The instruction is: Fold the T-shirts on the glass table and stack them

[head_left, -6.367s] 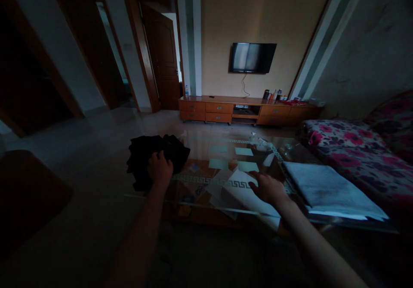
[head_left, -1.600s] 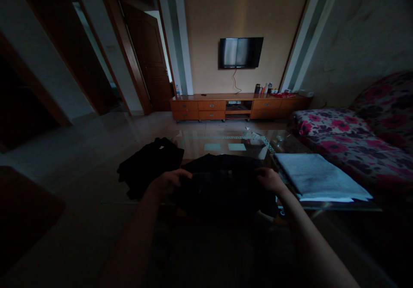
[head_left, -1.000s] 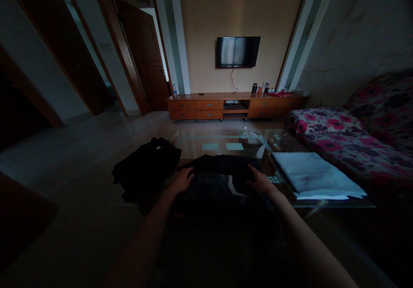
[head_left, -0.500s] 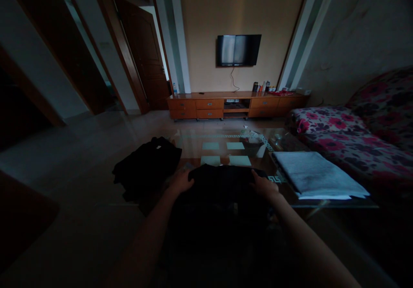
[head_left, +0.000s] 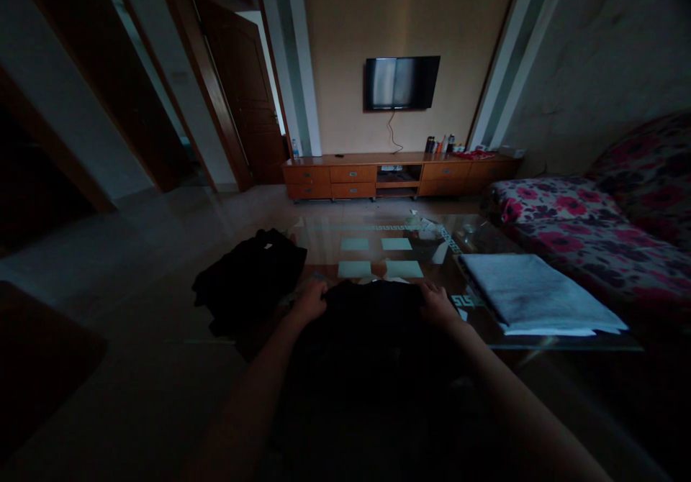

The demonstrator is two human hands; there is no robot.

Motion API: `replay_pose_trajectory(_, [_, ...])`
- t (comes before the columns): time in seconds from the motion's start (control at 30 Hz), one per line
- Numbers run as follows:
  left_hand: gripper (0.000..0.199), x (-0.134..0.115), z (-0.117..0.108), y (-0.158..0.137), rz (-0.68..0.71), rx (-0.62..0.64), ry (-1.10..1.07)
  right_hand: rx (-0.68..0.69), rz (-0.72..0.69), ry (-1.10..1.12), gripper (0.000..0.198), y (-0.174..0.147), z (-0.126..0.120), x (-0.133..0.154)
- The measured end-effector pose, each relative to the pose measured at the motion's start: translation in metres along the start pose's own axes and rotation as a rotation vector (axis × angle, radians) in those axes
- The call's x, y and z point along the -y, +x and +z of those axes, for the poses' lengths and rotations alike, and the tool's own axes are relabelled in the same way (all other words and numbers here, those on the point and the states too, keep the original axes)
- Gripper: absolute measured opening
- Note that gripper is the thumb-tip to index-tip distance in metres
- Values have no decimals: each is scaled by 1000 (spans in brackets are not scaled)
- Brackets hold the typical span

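A black piece of clothing [head_left: 375,316] is stretched between my hands at the near edge of the glass table [head_left: 324,226]. My left hand [head_left: 313,299] is closed on its upper left corner, and my right hand [head_left: 438,305] grips the upper right one. The cloth hangs down toward me, and its lower part is lost in the dark, so its exact kind does not show. Left of my left hand lies another black garment [head_left: 251,280] in a loose heap with a small white label. To the right, a folded light blue-grey cloth [head_left: 540,291] lies flat on the table.
Beyond the table, a low wooden cabinet [head_left: 350,174] stands under a wall television [head_left: 402,83], with bottles [head_left: 440,144] on top. A flowered sofa [head_left: 572,205] borders the right side. A clear bowl-like object [head_left: 468,230] sits near the table's far right corner.
My right hand has shifted slightly inward and its fingers have curled tighter on the black clothing. The cloth's top edge now looks straighter between my hands. The view has turned slightly left.
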State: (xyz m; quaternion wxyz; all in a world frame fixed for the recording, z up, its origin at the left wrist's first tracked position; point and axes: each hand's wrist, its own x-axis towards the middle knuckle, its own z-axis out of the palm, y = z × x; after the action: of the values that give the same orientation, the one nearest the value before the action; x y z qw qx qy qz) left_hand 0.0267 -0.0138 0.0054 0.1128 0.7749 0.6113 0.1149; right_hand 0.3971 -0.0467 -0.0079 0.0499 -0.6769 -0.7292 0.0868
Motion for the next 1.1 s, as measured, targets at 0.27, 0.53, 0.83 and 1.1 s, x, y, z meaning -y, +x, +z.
replay_pose_trajectory(0.27, [11, 1, 4, -5, 50, 36, -140, 54, 109, 43, 44, -6, -9, -1])
replay_pose_trajectory(0.53, [17, -5, -2, -6, 122, -22, -180, 46, 88, -14, 26, -13, -30, 10])
replay_pose_trajectory(0.83, [10, -3, -1, -4, 73, -45, -140, 10, -34, 311, 38, -7, -46, -11])
replay_pose_trajectory(1.1, [8, -7, -14, -8, 52, -87, -108, 7, 89, 143, 29, -20, -54, -16])
